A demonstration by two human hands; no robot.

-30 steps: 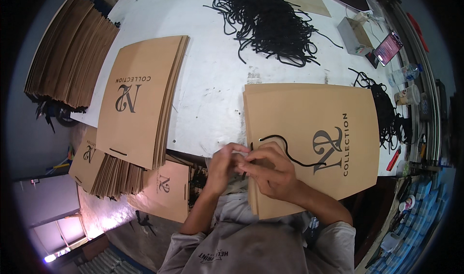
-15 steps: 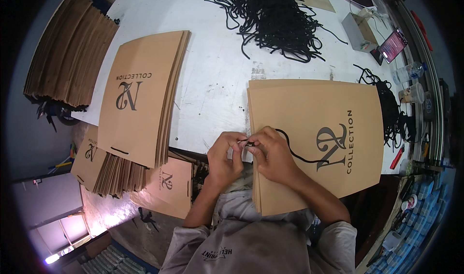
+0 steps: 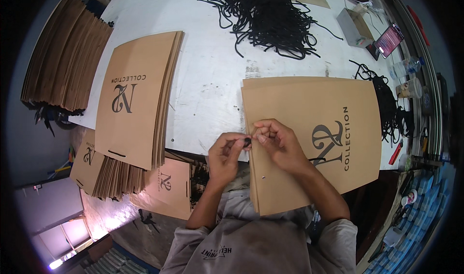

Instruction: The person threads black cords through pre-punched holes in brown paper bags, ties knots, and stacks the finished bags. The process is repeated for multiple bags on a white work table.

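Observation:
A stack of brown paper bags [image 3: 299, 100] with dark printing lies in front of me, overhanging the table's near edge. At its left edge my left hand [image 3: 224, 158] pinches a small dark bunch of black cord [image 3: 247, 142] between thumb and fingertips. My right hand [image 3: 282, 146] rests over the top bag, its thumb and fingers closed together right beside the left fingertips. What the right fingers hold, if anything, is too small to tell. Another short bit of black cord shows on the bag by the right wrist. A small eyelet hole sits near the bag's left edge.
A heap of black cords [image 3: 270, 25] lies at the far side of the white table [image 3: 208, 80], a smaller bundle [image 3: 386, 104] at right. Another bag stack [image 3: 137, 90] stands left. A phone [image 3: 389, 40], grey box [image 3: 355, 28] and red cutter [image 3: 396, 153] lie right.
The long cord that curved across the top bag is now mostly hidden by my right hand and forearm. My right fingers have shifted slightly, and the bag's eyelet hole shows.

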